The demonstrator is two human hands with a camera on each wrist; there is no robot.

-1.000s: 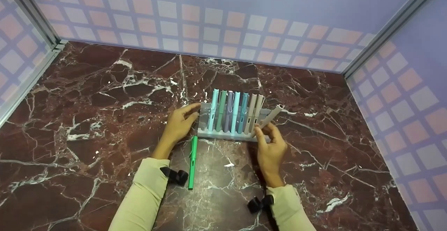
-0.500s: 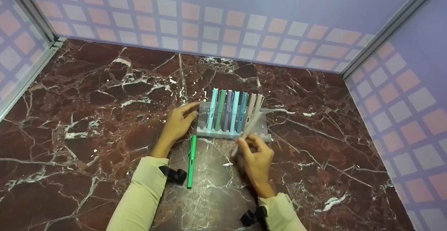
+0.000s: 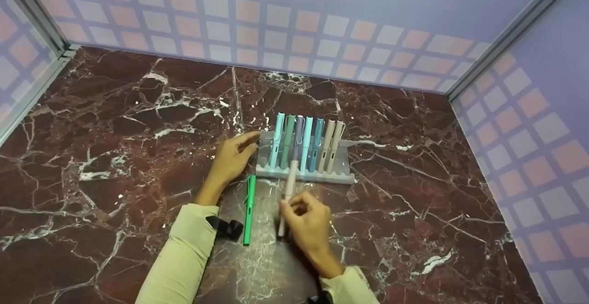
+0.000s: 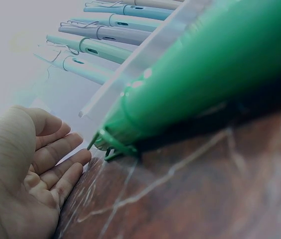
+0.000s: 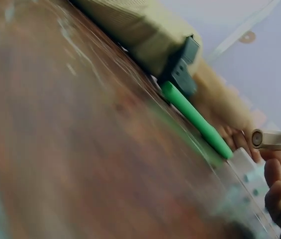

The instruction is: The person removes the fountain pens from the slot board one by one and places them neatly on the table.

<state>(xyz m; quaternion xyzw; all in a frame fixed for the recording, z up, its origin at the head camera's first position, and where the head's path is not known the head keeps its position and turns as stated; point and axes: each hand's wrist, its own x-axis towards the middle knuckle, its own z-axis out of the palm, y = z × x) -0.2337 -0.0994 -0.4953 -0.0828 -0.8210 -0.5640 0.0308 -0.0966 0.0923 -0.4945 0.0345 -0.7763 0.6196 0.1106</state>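
Observation:
A clear pen rack (image 3: 303, 174) holds a row of several capped pens, pale blue, green, purple, teal and beige (image 3: 325, 147). At the rack's left edge is my left hand (image 3: 228, 162), fingertips touching it; in the left wrist view its fingers (image 4: 60, 154) are loosely bent. My right hand (image 3: 309, 226) pinches a beige pen (image 3: 290, 182) between thumb and fingers in front of the rack. The held pen's upper end overlaps the rack's front lip in the head view. A bright green pen (image 3: 249, 212) lies on the table between the hands, large in the left wrist view.
The dark red marbled table (image 3: 138, 193) is enclosed by a back wall (image 3: 294, 32) and side panels with pink and white squares. Black wrist camera mounts (image 3: 225, 228) sit at the sleeves.
My right hand has carried the beige pen from the rack's right end leftward and toward me, turning it more upright in view. The left hand has stayed at the rack's left edge.

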